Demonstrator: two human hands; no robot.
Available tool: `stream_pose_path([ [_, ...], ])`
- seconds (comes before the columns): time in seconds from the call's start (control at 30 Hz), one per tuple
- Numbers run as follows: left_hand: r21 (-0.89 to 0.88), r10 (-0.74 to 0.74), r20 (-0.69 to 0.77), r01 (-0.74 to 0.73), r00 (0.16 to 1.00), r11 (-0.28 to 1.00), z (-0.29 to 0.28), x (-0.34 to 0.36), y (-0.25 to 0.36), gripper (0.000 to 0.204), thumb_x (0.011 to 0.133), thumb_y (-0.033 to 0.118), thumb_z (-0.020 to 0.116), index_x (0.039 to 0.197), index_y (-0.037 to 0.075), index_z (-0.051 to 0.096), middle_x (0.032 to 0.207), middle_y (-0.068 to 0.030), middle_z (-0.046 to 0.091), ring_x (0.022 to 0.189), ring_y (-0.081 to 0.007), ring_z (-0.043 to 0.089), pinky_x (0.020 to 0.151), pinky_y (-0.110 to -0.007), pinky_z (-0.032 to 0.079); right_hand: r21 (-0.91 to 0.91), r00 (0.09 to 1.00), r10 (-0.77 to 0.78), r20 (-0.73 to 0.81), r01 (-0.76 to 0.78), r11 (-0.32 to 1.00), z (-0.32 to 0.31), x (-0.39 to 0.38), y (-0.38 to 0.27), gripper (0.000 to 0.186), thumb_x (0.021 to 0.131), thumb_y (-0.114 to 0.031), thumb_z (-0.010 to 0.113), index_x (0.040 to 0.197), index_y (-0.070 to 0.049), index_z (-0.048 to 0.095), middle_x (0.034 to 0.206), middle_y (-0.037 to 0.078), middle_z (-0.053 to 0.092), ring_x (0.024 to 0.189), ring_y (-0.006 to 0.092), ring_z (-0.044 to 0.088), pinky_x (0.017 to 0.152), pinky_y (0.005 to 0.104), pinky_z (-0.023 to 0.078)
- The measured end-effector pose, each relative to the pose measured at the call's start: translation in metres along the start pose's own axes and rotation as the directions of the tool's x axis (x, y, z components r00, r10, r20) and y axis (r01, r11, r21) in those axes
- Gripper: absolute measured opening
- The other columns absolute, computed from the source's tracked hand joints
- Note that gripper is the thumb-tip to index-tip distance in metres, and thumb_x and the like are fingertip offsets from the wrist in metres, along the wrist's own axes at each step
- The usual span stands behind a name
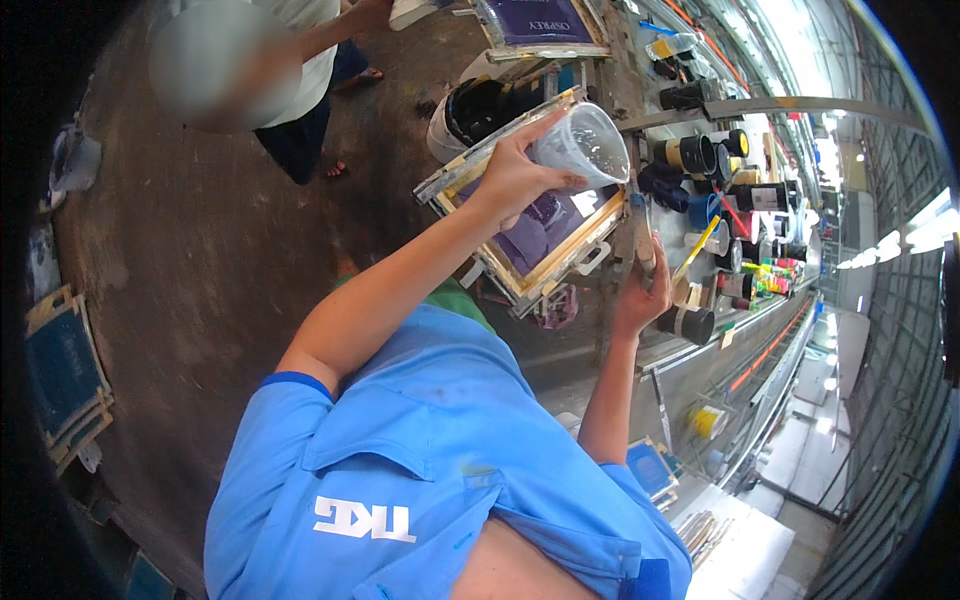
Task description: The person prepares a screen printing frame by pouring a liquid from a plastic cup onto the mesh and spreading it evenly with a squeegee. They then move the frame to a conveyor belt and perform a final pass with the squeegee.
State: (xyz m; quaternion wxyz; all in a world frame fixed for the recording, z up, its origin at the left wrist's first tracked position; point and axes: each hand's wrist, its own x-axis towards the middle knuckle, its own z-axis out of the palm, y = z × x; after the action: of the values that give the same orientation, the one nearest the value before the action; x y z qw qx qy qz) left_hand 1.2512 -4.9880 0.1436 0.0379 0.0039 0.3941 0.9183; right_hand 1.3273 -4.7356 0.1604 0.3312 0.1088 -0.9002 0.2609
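Cup point(578, 148), translucent, is gripped by the left hand point(518, 176) over a framed screen point(568, 255) — the right hand point(641, 296) clasps a tool point(642, 232).

1 left hand point(525, 175), 1 right hand point(643, 292), 1 clear cup point(588, 148), 1 flat tool point(643, 238), 2 purple framed screens point(535, 22), 1 co-worker point(300, 85), 1 clear btl point(672, 46). Jars point(688, 154): several, too jumbled for exact no. tbh

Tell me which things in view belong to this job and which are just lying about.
Seemingly in use:
- cup in left hand
- flat tool in right hand
- purple screen beneath

Likely lying about:
- bottle
- blue screen, far left
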Motion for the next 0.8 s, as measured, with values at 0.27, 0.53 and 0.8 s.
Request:
stream_pose_path([
  [0.27,0.326,-0.036,0.088,0.006,0.996,0.945,-0.043,0.019,-0.057,0.097,0.058,-0.006,0.087,0.144,0.014,0.047,0.141,-0.0055,0.052,0.126,-0.0196,0.051,0.108,-0.034,0.043,0.807,0.812,0.582,-0.037,-0.32,0.497,-0.002,0.004,-0.002,0.045,0.086,0.007,0.067,0.128,-0.002,0.052,0.126,0.009,0.059,0.113,0.02,0.056,0.096,0.0333,0.046],
  [0.53,0.222,-0.085,0.202,0.039,0.976,0.974,-0.031,0.025,-0.097,0.094,0.06,-0.002,0.088,0.143,0.011,0.047,0.141,-0.0059,0.051,0.126,-0.0165,0.05,0.108,-0.033,0.041,0.823,0.81,0.583,0.069,-0.376,0.425,0.001,0.013,-0.012,0.047,0.086,0.008,0.067,0.13,-0.001,0.051,0.126,0.009,0.059,0.114,0.0184,0.057,0.097,0.0341,0.047],
  [0.8,0.228,-0.054,0.161,0.016,0.985,0.974,-0.029,0.028,-0.094,0.092,0.062,-0.004,0.086,0.144,0.012,0.046,0.141,-0.0069,0.051,0.124,-0.0169,0.052,0.105,-0.033,0.045,0.639,0.814,0.575,0.085,-0.487,0.595,-0.001,0.009,-0.001,0.036,0.088,0.003,0.068,0.122,0.001,0.056,0.111,0.005,0.066,0.099,0.011,0.06,0.088,0.0248,0.045],
])
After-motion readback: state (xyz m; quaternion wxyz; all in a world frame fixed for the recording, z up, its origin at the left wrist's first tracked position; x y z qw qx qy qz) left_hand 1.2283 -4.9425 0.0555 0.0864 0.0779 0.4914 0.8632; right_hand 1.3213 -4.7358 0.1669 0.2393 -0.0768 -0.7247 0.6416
